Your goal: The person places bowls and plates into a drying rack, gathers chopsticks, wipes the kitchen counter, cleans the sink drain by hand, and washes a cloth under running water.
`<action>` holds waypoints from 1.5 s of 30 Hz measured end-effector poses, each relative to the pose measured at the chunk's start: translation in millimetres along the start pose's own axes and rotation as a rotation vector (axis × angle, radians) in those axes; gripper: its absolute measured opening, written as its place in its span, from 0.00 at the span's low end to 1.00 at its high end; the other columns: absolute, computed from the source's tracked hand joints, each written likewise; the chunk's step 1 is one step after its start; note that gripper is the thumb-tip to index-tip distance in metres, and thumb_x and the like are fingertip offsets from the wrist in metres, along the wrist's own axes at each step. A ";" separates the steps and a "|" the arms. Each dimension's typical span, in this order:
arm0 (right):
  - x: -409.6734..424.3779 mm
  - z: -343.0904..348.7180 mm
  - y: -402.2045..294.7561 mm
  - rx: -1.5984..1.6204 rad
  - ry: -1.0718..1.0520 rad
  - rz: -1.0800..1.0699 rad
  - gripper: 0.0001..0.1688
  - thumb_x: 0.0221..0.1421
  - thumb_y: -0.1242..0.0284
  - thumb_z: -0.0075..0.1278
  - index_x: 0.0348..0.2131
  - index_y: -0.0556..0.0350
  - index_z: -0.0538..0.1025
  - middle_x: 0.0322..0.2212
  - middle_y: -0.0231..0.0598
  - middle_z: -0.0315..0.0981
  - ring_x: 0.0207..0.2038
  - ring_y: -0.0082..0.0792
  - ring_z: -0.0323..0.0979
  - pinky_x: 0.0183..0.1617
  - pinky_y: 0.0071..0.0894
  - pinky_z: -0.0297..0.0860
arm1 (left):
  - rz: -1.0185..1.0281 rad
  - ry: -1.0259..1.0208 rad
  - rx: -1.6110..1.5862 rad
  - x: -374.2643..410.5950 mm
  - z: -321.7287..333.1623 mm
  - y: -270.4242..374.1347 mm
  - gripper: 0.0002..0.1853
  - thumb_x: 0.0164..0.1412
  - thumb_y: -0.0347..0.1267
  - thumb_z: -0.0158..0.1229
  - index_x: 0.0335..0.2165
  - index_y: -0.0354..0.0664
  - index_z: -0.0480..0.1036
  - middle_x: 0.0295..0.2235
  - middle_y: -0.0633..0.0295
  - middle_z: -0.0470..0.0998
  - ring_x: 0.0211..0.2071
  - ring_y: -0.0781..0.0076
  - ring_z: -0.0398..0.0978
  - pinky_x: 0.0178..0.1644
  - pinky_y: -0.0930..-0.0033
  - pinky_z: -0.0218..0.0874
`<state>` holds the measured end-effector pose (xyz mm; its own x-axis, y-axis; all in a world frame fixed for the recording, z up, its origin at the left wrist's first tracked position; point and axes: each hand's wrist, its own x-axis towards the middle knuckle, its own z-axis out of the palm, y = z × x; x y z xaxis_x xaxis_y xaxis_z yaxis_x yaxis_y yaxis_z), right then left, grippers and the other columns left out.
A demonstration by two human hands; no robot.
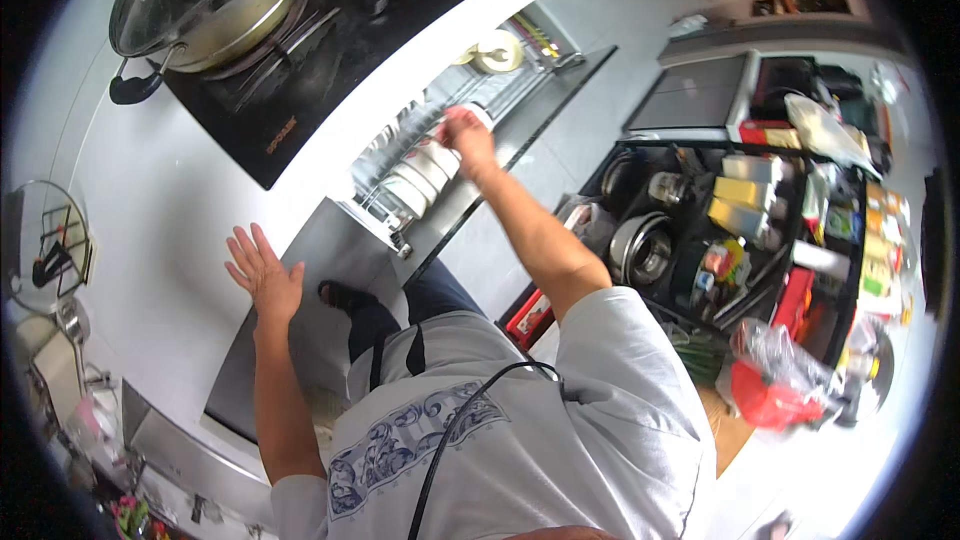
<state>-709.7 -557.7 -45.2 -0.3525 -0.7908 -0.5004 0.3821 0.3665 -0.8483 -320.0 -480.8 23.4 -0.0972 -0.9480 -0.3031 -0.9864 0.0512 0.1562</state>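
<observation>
My right hand (pixel 466 136) reaches into a pulled-out drawer with a wire dish rack (pixel 517 94), its fingers curled and blurred. Just beyond the fingers shows the rim of a white dish (pixel 480 114); whether the hand grips it is unclear. White bowls (pixel 411 189) stand on edge in a row on the near side of that hand. Farther along the rack sits a pale round dish (pixel 500 52). My left hand (pixel 264 281), fingers spread and holding nothing, is over the edge of the white countertop (pixel 172 240); contact cannot be made out.
A lidded wok (pixel 240 22) stands on the black gas hob (pixel 315 82) above the drawer. The dark drawer front (pixel 555 116) juts out before my legs. To the right, a black shelf unit (pixel 694 146) holds steel pots (pixel 641 247), boxes and bags. At left hangs a wire rack (pixel 64 240).
</observation>
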 end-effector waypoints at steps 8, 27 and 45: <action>-151.3 101.6 28.5 -0.835 -0.673 -0.489 0.10 0.58 0.75 0.46 0.40 0.56 0.73 0.32 0.39 0.75 0.36 0.34 0.74 0.42 0.31 0.70 | 0.039 0.031 -0.064 -9.6 -4.7 4.7 0.55 0.50 0.36 0.64 0.64 0.39 0.34 0.66 0.44 0.32 0.67 0.47 0.26 0.66 0.43 0.18; -239.1 356.6 147.5 -1.094 -0.824 -1.261 0.07 0.49 0.70 0.52 0.32 0.47 0.73 0.30 0.41 0.69 0.33 0.46 0.68 0.35 0.42 0.67 | -0.939 1.059 -1.268 -175.6 -20.0 -401.6 0.19 0.56 0.32 0.59 0.43 0.32 0.66 0.29 0.58 0.74 0.24 0.72 0.74 0.31 0.70 0.67; -244.2 375.9 150.7 -1.245 -0.831 -1.283 0.11 0.48 0.68 0.54 0.31 0.53 0.70 0.28 0.42 0.68 0.30 0.47 0.66 0.33 0.42 0.65 | -1.576 0.599 -0.520 -89.3 -85.2 -642.5 0.72 0.37 0.70 0.58 0.59 0.18 0.40 0.58 0.33 0.50 0.59 0.42 0.53 0.59 0.50 0.54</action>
<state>-244.9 -493.6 14.2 0.6738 -0.6844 0.2784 -0.5675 -0.7207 -0.3982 333.7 -455.7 30.1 0.9935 0.0273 -0.1109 0.0671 -0.9251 0.3737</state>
